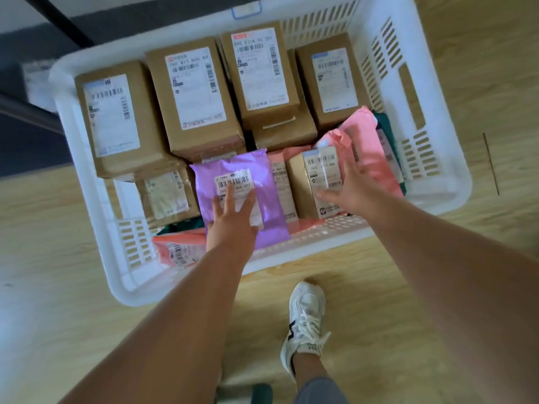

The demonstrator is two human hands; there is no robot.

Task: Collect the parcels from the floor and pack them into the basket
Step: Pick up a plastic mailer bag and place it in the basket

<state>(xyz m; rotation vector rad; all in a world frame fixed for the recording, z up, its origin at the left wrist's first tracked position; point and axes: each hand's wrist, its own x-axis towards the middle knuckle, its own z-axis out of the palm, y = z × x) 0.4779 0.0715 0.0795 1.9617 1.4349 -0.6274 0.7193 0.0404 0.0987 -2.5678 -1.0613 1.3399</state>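
Item: white trainer (306, 316) on wood floor (408, 287), nearest, with two bare arms reaching past it. Left hand (230, 220): fingers straight and spread, flat on purple mailer (264, 182). Right hand (353, 191): splayed on small brown box (300, 185), gripping nothing. Advice: press both evenly so they seat below the rim. White basket (294, 249) holds four labelled cartons (201, 91) beyond the hands and pink mailers (376, 158) right of the right hand (near full, by the look).
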